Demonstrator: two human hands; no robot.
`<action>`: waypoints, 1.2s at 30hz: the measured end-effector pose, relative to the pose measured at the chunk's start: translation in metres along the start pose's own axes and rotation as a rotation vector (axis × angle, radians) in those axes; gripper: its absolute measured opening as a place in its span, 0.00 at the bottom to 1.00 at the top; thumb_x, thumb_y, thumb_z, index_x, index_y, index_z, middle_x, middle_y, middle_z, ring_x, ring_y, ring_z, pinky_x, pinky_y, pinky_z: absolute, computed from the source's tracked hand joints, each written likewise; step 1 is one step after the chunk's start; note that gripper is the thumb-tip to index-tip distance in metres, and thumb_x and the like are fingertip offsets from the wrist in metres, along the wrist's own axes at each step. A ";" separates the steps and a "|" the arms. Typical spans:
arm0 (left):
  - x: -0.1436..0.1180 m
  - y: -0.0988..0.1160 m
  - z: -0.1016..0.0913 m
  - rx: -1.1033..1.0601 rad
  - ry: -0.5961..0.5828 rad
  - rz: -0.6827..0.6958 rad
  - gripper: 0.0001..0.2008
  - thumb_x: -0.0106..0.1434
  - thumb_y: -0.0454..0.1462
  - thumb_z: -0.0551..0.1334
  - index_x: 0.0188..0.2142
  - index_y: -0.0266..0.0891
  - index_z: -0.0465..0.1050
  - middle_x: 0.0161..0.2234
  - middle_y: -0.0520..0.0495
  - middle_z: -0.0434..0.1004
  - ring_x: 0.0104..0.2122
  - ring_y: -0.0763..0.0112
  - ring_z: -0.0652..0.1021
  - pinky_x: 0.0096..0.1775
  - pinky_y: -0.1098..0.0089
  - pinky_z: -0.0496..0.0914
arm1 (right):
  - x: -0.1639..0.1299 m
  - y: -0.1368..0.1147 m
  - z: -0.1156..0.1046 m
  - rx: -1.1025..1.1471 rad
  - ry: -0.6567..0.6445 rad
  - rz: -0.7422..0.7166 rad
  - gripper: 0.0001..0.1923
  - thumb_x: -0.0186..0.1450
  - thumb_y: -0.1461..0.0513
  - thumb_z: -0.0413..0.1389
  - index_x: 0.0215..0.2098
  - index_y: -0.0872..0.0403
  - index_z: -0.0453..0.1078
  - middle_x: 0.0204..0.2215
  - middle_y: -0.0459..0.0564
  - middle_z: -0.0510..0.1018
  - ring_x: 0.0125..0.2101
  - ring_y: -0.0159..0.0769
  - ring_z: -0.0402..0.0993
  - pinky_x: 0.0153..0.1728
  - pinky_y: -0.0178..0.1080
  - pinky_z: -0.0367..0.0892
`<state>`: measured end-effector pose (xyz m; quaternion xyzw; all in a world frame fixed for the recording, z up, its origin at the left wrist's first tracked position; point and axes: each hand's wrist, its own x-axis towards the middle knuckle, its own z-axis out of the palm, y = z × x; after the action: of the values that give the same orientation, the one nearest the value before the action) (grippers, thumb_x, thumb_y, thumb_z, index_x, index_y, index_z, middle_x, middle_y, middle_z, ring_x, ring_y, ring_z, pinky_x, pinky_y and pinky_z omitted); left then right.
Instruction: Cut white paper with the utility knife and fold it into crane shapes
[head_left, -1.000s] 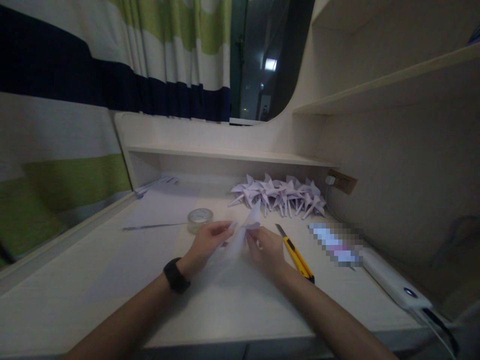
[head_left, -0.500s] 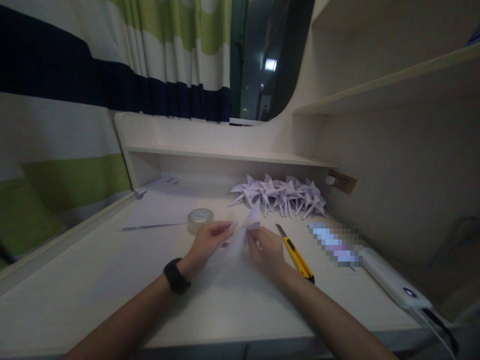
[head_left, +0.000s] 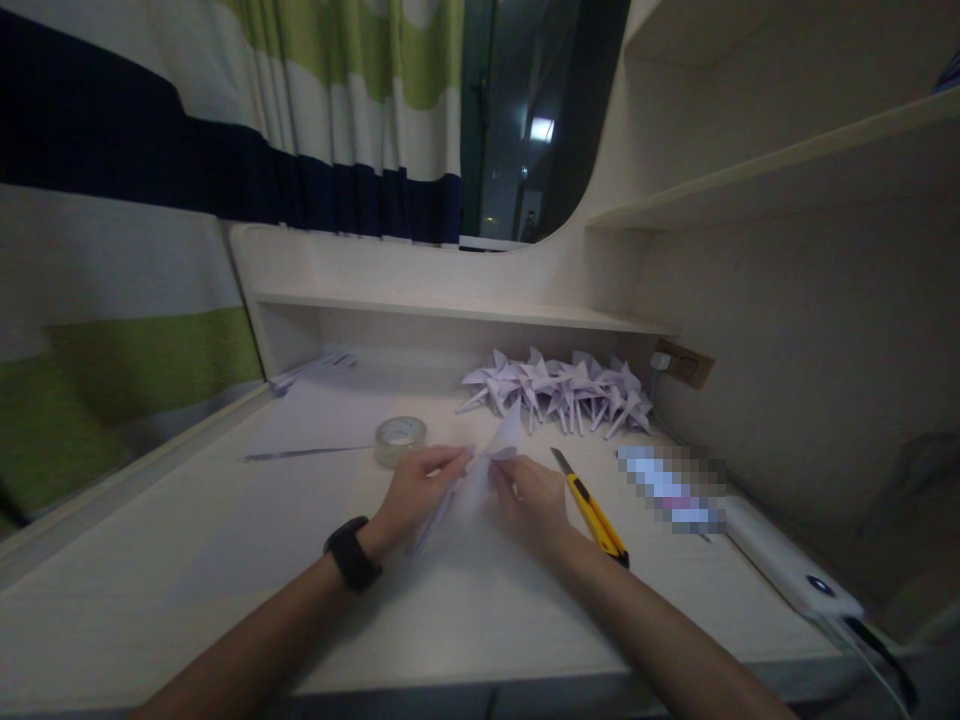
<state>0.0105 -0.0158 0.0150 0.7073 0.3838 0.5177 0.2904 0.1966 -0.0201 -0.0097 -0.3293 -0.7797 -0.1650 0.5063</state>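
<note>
Folded paper [head_left: 480, 478] pinched between left hand [head_left: 416, 492] and right hand [head_left: 534, 500] above desk [head_left: 225, 540]

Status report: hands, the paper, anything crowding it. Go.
Left hand and right hand both pinching the folded paper above the desk. Tape roll just beyond left hand, yellow knife beside right; neither touching.

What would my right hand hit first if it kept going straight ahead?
Probably the heap of folded paper pinwheels at the desk's back; the right hand, gripping the folded paper, points roughly there. Depth is unclear.
</note>
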 end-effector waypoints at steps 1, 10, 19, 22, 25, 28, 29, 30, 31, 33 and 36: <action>0.000 0.000 0.000 0.000 -0.012 -0.010 0.11 0.61 0.40 0.61 0.38 0.39 0.81 0.38 0.44 0.82 0.38 0.62 0.78 0.43 0.64 0.70 | 0.000 0.000 0.000 -0.003 -0.001 -0.010 0.07 0.66 0.66 0.51 0.33 0.55 0.70 0.25 0.50 0.76 0.25 0.32 0.72 0.27 0.34 0.64; -0.001 -0.001 -0.001 0.034 -0.027 0.005 0.10 0.61 0.40 0.61 0.37 0.41 0.81 0.37 0.46 0.82 0.37 0.62 0.79 0.43 0.65 0.70 | -0.005 0.002 0.002 -0.047 -0.004 -0.055 0.07 0.66 0.67 0.52 0.30 0.55 0.69 0.22 0.48 0.74 0.22 0.31 0.70 0.24 0.33 0.61; -0.001 -0.002 0.001 -0.082 -0.018 -0.096 0.12 0.60 0.42 0.62 0.37 0.39 0.81 0.37 0.45 0.82 0.36 0.62 0.78 0.39 0.66 0.70 | -0.004 0.002 0.002 -0.038 0.006 -0.052 0.06 0.65 0.66 0.52 0.32 0.55 0.70 0.23 0.48 0.75 0.23 0.32 0.71 0.25 0.33 0.62; -0.001 0.004 0.002 -0.180 -0.005 -0.198 0.14 0.61 0.44 0.61 0.39 0.37 0.80 0.36 0.44 0.82 0.32 0.65 0.78 0.34 0.69 0.70 | -0.003 0.003 0.003 -0.023 0.036 -0.042 0.06 0.65 0.66 0.52 0.32 0.55 0.70 0.23 0.49 0.76 0.24 0.33 0.72 0.26 0.34 0.64; 0.000 0.004 0.001 -0.238 0.041 -0.228 0.15 0.58 0.43 0.64 0.40 0.37 0.80 0.36 0.44 0.81 0.32 0.67 0.77 0.33 0.71 0.70 | -0.002 0.003 0.003 0.005 0.043 -0.022 0.06 0.65 0.66 0.52 0.32 0.55 0.70 0.24 0.49 0.76 0.25 0.33 0.73 0.27 0.34 0.65; 0.002 -0.003 -0.001 -0.261 0.059 -0.234 0.16 0.55 0.43 0.67 0.41 0.36 0.79 0.35 0.43 0.81 0.32 0.68 0.77 0.33 0.71 0.70 | -0.002 0.002 0.002 0.028 0.048 -0.010 0.05 0.65 0.67 0.53 0.33 0.55 0.70 0.24 0.49 0.76 0.25 0.32 0.73 0.27 0.33 0.65; 0.002 -0.006 -0.001 -0.276 0.054 -0.239 0.17 0.55 0.43 0.67 0.41 0.36 0.79 0.35 0.43 0.80 0.31 0.68 0.77 0.33 0.71 0.70 | -0.002 0.002 0.002 0.032 0.051 -0.009 0.05 0.64 0.67 0.53 0.33 0.55 0.70 0.24 0.49 0.76 0.25 0.33 0.73 0.27 0.33 0.65; 0.002 -0.008 0.000 -0.296 0.050 -0.247 0.17 0.55 0.43 0.67 0.41 0.36 0.79 0.36 0.43 0.80 0.31 0.69 0.77 0.33 0.71 0.70 | -0.002 0.002 0.002 0.035 0.052 -0.010 0.05 0.64 0.67 0.53 0.33 0.55 0.70 0.24 0.49 0.76 0.25 0.33 0.73 0.27 0.33 0.65; 0.002 -0.010 0.000 -0.318 0.045 -0.259 0.17 0.55 0.44 0.66 0.41 0.36 0.79 0.36 0.43 0.80 0.32 0.69 0.77 0.33 0.71 0.70 | -0.002 0.002 0.002 0.036 0.053 -0.010 0.04 0.64 0.67 0.53 0.33 0.55 0.70 0.24 0.49 0.76 0.25 0.33 0.73 0.27 0.34 0.65; 0.002 -0.010 0.001 -0.361 0.039 -0.281 0.16 0.55 0.44 0.66 0.41 0.36 0.79 0.38 0.44 0.79 0.33 0.69 0.77 0.35 0.70 0.72 | -0.003 0.002 0.002 0.036 0.060 -0.014 0.04 0.64 0.67 0.53 0.34 0.55 0.70 0.24 0.49 0.76 0.25 0.33 0.73 0.27 0.34 0.65; 0.002 -0.003 0.003 -0.350 0.053 -0.278 0.14 0.55 0.42 0.67 0.38 0.36 0.80 0.38 0.43 0.80 0.34 0.67 0.78 0.39 0.68 0.73 | -0.003 0.001 0.002 0.029 0.057 -0.031 0.05 0.64 0.67 0.53 0.33 0.54 0.70 0.24 0.49 0.76 0.24 0.33 0.72 0.26 0.34 0.64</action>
<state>0.0126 -0.0130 0.0126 0.5724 0.3895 0.5499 0.4672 0.1968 -0.0190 -0.0132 -0.3050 -0.7723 -0.1709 0.5304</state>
